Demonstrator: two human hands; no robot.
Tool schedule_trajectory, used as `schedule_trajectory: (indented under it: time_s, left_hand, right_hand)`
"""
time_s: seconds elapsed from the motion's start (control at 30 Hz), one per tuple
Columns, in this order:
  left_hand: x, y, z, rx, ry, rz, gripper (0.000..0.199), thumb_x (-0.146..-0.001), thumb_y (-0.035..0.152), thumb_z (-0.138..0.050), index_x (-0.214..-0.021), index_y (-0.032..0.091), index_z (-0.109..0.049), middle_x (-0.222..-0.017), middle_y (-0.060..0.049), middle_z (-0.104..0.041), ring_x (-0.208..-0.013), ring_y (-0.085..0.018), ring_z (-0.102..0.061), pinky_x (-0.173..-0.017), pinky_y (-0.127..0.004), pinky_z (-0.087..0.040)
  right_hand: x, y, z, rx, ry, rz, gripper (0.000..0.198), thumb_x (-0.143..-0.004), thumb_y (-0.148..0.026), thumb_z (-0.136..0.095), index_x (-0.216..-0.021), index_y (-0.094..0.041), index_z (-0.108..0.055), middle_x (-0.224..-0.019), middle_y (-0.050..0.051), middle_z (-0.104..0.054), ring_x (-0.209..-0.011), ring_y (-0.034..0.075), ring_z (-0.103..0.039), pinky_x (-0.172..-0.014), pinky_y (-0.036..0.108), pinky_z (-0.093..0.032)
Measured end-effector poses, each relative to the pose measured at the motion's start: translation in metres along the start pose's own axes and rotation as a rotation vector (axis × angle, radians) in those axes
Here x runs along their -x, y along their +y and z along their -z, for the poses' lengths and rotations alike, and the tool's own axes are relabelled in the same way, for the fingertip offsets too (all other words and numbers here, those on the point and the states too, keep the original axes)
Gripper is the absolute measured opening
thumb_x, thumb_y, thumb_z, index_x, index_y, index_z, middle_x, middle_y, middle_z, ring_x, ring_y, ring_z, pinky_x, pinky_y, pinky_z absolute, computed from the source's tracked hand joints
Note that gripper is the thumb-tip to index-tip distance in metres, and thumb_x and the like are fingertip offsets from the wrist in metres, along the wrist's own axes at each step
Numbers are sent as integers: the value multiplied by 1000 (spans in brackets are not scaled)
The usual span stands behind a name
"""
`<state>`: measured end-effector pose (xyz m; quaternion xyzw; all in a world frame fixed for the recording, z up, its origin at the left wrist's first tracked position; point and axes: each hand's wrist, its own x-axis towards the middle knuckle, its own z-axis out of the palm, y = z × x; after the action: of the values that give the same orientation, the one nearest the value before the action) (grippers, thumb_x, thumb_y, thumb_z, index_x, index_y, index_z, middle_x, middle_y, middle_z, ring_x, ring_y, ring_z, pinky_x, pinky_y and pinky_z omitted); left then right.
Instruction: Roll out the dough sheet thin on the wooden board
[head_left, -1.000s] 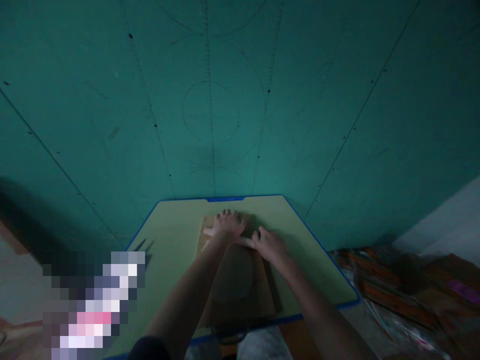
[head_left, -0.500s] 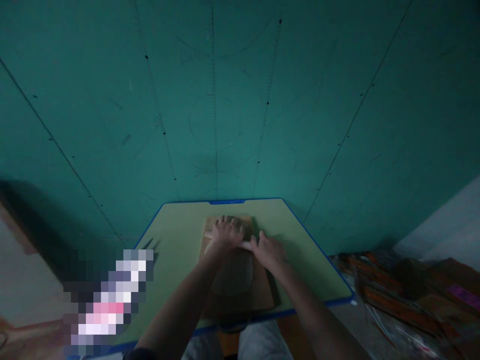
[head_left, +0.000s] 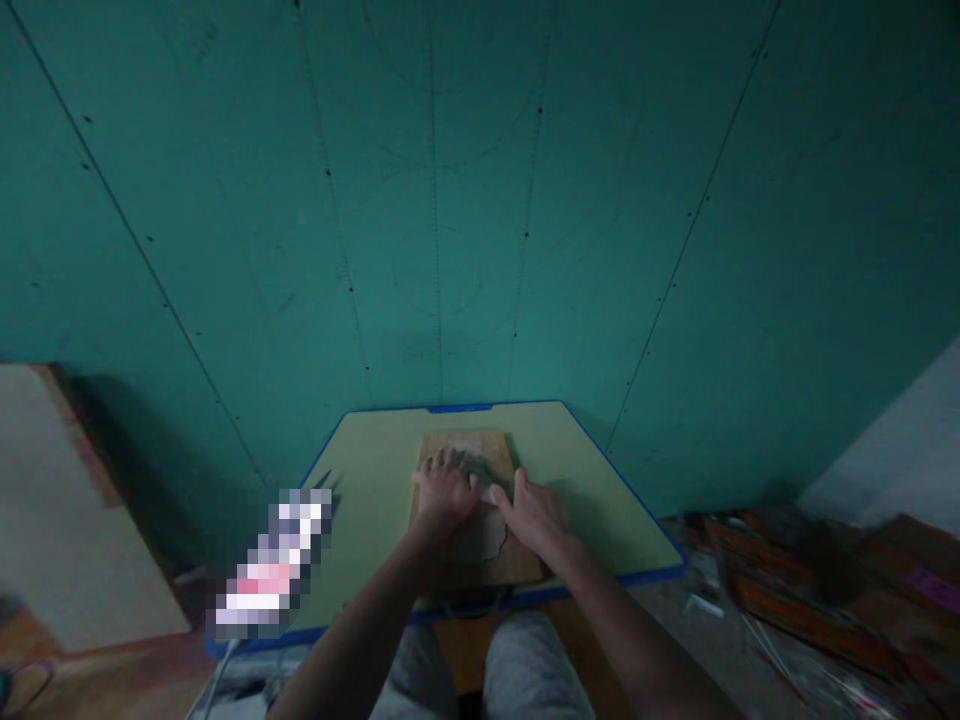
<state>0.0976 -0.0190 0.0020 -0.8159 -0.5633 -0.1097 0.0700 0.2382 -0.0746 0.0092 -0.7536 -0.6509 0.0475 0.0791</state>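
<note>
A wooden board (head_left: 525, 562) lies on the pale table, with a thin, flattened pale sheet (head_left: 478, 538) on top, dough or clay, I cannot tell which. Across the sheet runs a light rolling pin (head_left: 486, 494), mostly covered by my hands. My left hand (head_left: 444, 492) lies over its left part, fingers reaching forward over it and thumb toward the middle. Around the right end my right hand (head_left: 538, 512) is closed, its thumb pointing inward along the pin. The sheet's right edge looks uneven.
The table (head_left: 600, 500) has a blue rim and stands against a green wall (head_left: 480, 220). A pixelated object (head_left: 274, 565) and a dark pointed thing (head_left: 322, 480) are at its left. Boxes and clutter (head_left: 810, 600) lie right; a pale panel (head_left: 67, 520) stands left.
Both hands and the rolling pin have come nearer to me over the board, baring more of its far end. The camera view has also shifted, moving the table's left side rightward.
</note>
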Motion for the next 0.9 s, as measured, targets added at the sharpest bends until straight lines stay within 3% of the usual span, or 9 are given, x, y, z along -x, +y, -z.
schedule_trajectory:
  time_s: [0.17, 0.33, 0.67, 0.9]
  left_hand:
    - [2, -2, -4, 4, 13, 12, 39, -94, 33, -40, -123, 23, -65, -133, -9, -62, -121, -30, -53, -100, -45, -38]
    - [-6, -1, -9, -29, -9, 0, 38, -95, 33, -37, -106, 22, -72, -121, -12, -68, -118, -33, -55, -95, -48, -39]
    - [-33, 2, -18, -12, -46, -47, 41, -97, 33, -37, -123, 20, -65, -137, -14, -59, -132, -36, -45, -100, -51, -37]
    - [-54, 2, -22, -5, -115, -68, 42, -97, 36, -36, -124, 24, -65, -138, -12, -58, -128, -37, -46, -98, -50, -38]
  right_hand:
    - [-1, 2, -1, -10, 3, 3, 48, -100, -52, -33, -116, -12, -53, -100, 20, -74, -97, 30, -71, -77, 35, -49]
    - [-7, 4, -4, -11, 0, -9, 49, -100, -52, -32, -117, -12, -55, -100, 20, -74, -95, 30, -71, -76, 35, -48]
    - [-31, 10, -5, -41, -12, -78, 46, -99, -49, -34, -113, -14, -61, -102, 19, -73, -95, 30, -71, -76, 36, -49]
    - [-47, 16, -3, -33, -49, -75, 39, -98, -41, -38, -108, -17, -67, -105, 15, -73, -97, 25, -70, -77, 31, -48]
